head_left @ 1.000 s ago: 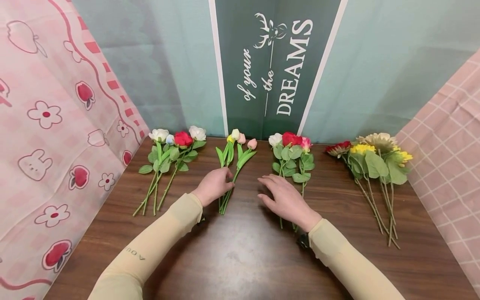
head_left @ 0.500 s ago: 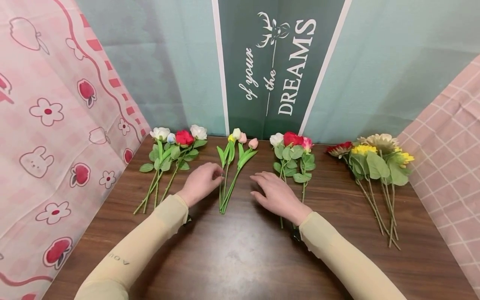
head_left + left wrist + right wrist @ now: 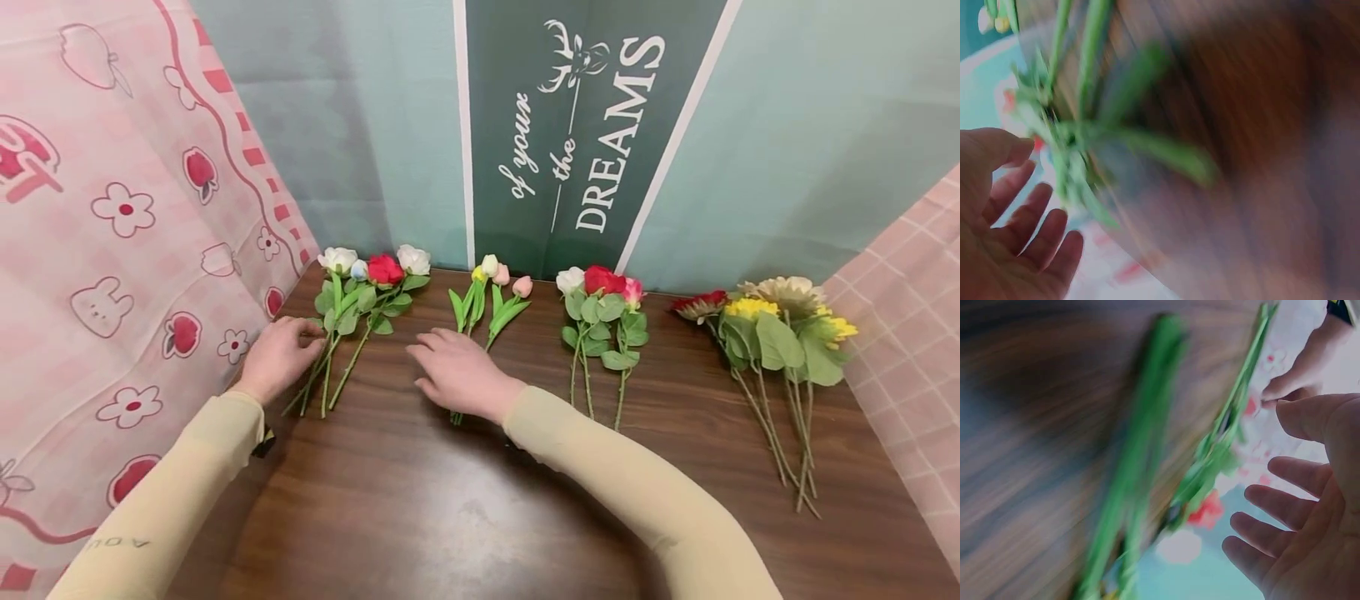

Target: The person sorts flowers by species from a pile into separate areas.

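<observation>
Now four flower bunches [image 3: 600,317] – left hand [image 3: 276,360], right hand [image 3: 459,377] both loose, grasping nothing

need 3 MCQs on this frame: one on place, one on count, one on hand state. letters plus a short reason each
1. Where is the left hand?
A. at the leftmost bunch of flowers
B. at the rightmost bunch
C. on the banner

2. How many bunches of flowers lie on the table?
A. two
B. four
C. six

3. How is the right hand?
A. clenched in a fist
B. gripping a vase
C. open, fingers spread above the tulip stems

Answers:
1. A, its fingers are at the stems of the leftmost bunch, by the pink cloth.
2. B, four separate bunches lie in a row along the back wall.
3. C, the right wrist view shows straight, spread fingers holding nothing.
</observation>
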Tool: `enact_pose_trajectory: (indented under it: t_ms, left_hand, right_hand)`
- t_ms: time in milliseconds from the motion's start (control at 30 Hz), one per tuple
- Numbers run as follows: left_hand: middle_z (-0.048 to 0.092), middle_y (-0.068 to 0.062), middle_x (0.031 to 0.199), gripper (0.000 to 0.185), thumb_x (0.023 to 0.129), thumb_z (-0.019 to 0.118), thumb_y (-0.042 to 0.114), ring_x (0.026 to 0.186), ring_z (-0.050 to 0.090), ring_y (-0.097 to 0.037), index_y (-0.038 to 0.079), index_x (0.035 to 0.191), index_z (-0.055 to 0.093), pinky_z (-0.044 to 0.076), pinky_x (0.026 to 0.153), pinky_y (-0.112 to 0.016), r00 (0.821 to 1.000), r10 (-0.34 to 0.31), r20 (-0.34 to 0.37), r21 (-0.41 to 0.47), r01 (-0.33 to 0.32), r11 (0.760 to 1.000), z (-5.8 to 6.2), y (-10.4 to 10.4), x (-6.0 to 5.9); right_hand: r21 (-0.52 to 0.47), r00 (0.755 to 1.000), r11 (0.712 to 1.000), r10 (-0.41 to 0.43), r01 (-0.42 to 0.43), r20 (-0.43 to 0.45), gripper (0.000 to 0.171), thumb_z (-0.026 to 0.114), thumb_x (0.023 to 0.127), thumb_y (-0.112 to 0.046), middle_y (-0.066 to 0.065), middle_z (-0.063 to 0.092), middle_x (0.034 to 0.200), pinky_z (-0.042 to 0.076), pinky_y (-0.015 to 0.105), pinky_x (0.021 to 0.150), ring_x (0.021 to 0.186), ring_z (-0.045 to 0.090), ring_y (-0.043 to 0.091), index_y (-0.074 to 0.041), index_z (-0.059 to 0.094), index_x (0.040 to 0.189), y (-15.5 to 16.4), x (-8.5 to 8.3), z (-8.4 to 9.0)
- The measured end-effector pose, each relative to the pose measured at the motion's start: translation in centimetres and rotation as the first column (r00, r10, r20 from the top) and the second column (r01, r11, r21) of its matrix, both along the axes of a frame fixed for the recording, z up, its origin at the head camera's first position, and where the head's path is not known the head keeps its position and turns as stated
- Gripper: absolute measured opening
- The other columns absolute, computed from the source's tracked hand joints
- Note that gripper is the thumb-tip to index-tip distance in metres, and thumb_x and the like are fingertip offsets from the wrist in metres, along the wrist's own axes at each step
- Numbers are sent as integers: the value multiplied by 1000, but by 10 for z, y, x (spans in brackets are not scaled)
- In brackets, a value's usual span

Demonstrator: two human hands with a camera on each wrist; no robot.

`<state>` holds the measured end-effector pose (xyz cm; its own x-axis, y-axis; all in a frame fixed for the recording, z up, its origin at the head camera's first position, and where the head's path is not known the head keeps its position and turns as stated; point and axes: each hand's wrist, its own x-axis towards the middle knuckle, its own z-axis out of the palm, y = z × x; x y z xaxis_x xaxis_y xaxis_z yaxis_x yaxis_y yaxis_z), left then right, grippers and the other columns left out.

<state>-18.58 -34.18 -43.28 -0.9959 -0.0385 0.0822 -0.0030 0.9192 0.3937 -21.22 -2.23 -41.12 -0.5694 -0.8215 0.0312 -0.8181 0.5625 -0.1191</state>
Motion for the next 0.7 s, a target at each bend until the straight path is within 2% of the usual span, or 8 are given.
enact_pose_trajectory:
  t_ms: [100,167,267,333,500,700]
  left_hand:
    - [70,-14,93,33,98,66,31,91,64,-34,1,110,72,49,81,-53,994,34,104,39,-38,999,4,-11,4]
    - [70,-7,82,37,99,65,37,81,63,-27,3,108,73,49,74,-46,982,46,181,52,-56,997,6,-13,7]
    - [68,-2,74,40,99,63,42,73,61,-21,5,105,75,47,69,-40,964,48,261,64,-67,996,6,-12,8]
    - [68,-2,75,38,99,64,40,71,60,-20,6,103,77,47,67,-37,958,47,282,69,-69,995,6,-10,8]
    - [70,-3,78,32,98,65,32,69,60,-19,4,102,78,47,64,-36,958,51,281,76,-75,994,3,-8,7]
    - [71,-8,80,26,97,61,18,66,65,-17,-3,98,76,52,61,-32,952,25,305,195,-88,977,-1,-9,10]
  right_hand:
    - [34,999,999,28,-27,-16,56,62,101,-40,8,48,154,28,43,121,144,40,32,-15,51,151,-26,6,5]
    - [46,999,998,42,-41,-18,56,61,101,-41,6,47,155,28,43,121,145,39,31,-17,50,151,-41,11,6]
    - [55,997,996,70,-68,-31,56,61,101,-43,4,49,152,31,42,119,143,41,29,-19,51,150,-59,17,5]
    - [59,996,995,83,-80,-40,55,62,100,-44,3,51,150,32,42,118,142,42,28,-20,52,149,-67,21,4]
    - [65,994,994,97,-93,-59,54,63,100,-44,2,54,146,34,40,117,139,44,25,-20,54,147,-76,25,-3]
    - [61,997,996,73,-72,-8,53,62,101,-43,2,51,149,31,40,119,142,41,26,-21,53,148,-75,25,-9]
